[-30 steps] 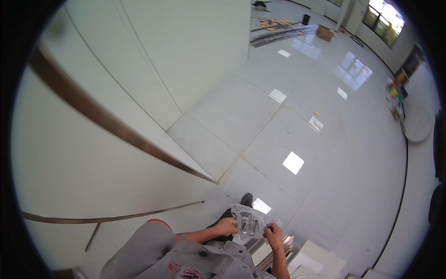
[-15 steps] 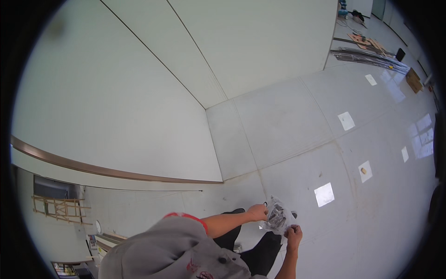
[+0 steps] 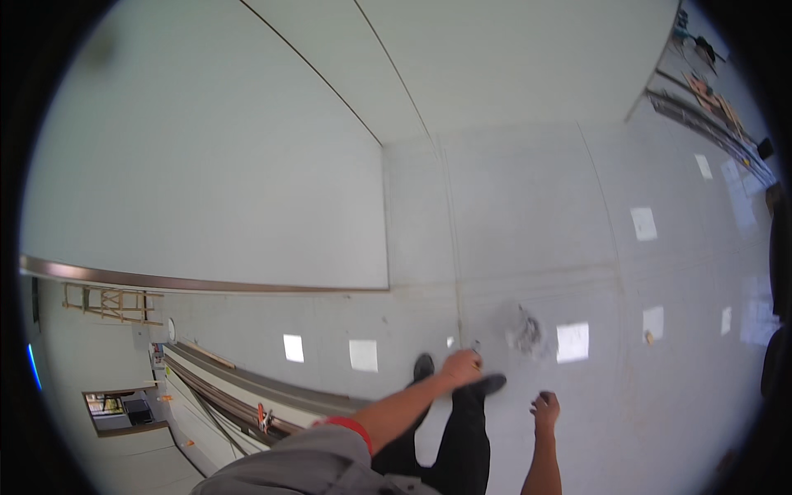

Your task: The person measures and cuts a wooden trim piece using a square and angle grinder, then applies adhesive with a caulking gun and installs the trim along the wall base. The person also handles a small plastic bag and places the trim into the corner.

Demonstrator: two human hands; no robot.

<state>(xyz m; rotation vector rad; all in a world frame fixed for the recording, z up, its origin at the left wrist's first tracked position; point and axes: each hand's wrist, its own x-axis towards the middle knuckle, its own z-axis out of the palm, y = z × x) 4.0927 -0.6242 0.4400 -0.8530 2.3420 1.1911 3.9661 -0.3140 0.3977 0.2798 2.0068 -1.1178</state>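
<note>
A clear plastic bag [image 3: 526,332] with dark grey pieces in it is ahead of my feet, apart from both hands. It is blurred, so I cannot tell whether it rests on the floor or is in the air. My left hand [image 3: 462,366] is closed above my shoe, with a small greyish thing [image 3: 476,346] showing just past the fingers, too blurred to name. To the right, my right hand [image 3: 544,406] is loosely bent, thumb and fingers apart, with nothing visible in it.
Long panels and strips [image 3: 247,392] lie at lower left, with a red clamp-like tool [image 3: 263,417] on them. A large white panel [image 3: 247,190] fills the upper left. Bright squares [image 3: 572,342] dot the grey floor [image 3: 528,223]. A wooden frame [image 3: 111,304] stands far left; metal strips [image 3: 701,124] lie far right.
Both hands have let go of the bag, which is now farther ahead of them. My right hand has moved away to the right. The view has shifted, showing more of the panels at left.
</note>
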